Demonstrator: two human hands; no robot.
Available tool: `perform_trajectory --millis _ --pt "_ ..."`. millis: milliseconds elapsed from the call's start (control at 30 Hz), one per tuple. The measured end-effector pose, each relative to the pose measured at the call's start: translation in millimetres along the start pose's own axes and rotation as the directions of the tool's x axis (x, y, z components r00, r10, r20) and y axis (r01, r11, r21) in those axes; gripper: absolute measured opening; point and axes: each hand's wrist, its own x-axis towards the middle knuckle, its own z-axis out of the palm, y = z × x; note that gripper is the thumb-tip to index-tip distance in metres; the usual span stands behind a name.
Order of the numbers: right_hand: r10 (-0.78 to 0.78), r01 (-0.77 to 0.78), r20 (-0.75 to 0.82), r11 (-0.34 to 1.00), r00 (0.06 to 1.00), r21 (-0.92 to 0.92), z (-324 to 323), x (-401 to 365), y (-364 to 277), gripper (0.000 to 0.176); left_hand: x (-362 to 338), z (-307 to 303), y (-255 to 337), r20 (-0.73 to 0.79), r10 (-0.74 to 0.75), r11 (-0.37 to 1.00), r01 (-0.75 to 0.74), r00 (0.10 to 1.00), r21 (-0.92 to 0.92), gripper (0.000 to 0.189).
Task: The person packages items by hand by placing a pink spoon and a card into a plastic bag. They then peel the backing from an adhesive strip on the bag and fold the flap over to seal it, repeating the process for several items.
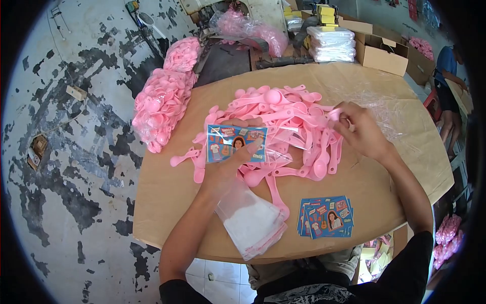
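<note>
Pinching a blue card (pixel 219 144), the left hand (pixel 229 167) is left of the right hand (pixel 362 130), which pinches a pink spoon (pixel 334 114).

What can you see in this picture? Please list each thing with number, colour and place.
Table: one, brown, centre
Pink spoons: many, pink, heaped on table
Single card: one, blue, over heap's left side
Loose cards: several, blue, table's near right
Clear bags: several, transparent, table's near edge
Pink bags: several, pink, left, back and right
Clear packs: several, whitish, back right
Cartons: several, brown, back right
Patchy surface: one, grey-black, left
Other person: one, blue top, far right
Left hand: one, bare, holding single card
Right hand: one, bare, heap's right, holding spoon
</note>
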Motion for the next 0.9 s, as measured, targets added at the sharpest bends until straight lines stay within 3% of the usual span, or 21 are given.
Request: perform_trajectory --millis 33,100,200,300,500,600,633,700,800,900 --pt "0.025 -0.020 -0.023 0.977 0.999 0.211 0.8 -3.8 -0.5 0.012 -0.3 1.2 0.7 -0.003 0.001 1.000 -0.001 1.000 0.002 0.042" --pt "0.094 -0.041 -0.057 0.804 0.994 0.593 2.0 -12.7 -1.1 0.015 -0.5 3.8 4.0 -0.005 0.006 1.000 -0.006 1.000 0.005 0.042" --pt "0.012 -0.035 0.038 0.688 0.999 0.725 3.4 -20.8 -12.9 0.025 -0.7 1.6 2.5 -0.002 -0.015 0.997 0.015 1.000 -0.072 0.043" --pt "0.042 -0.144 0.151 0.622 0.988 0.769 7.3 -27.2 -26.7 0.029 -2.8 5.2 -1.7 0.005 -0.027 0.992 0.027 1.000 -0.122 0.041" --pt "0.102 -0.181 0.156 0.332 0.983 0.926 20.3 -39.2 -42.7 0.030 -14.6 21.1 -2.0 0.042 -0.132 0.973 0.138 0.990 -0.186 0.045" --pt "0.082 -0.150 0.126 0.450 0.989 0.880 28.8 -43.9 -45.0 0.036 -19.4 33.9 -1.2 0.067 -0.121 0.962 0.134 0.990 -0.240 0.046" --pt "0.074 -0.196 0.189 0.588 0.979 0.785 20.6 -44.8 -56.4 0.039 -21.5 37.6 -0.6 0.056 -0.138 0.966 0.147 0.989 -0.213 0.047" --pt "0.015 -0.242 0.293 0.604 0.956 0.759 15.2 -48.0 -64.3 0.041 -24.5 42.8 0.3 0.033 -0.170 0.973 0.173 0.985 -0.155 0.047" --pt "-0.119 -0.064 0.177 0.627 0.977 0.776 17.1 -50.1 -63.1 0.042 -26.2 42.5 -4.5 -0.053 -0.207 0.974 0.201 0.977 -0.102 0.049" --pt "-0.197 0.113 0.029 0.672 0.980 0.732 8.3 -44.9 -63.9 0.029 -23.4 44.5 -4.4 -0.081 -0.187 0.977 0.177 0.979 -0.118 0.049"
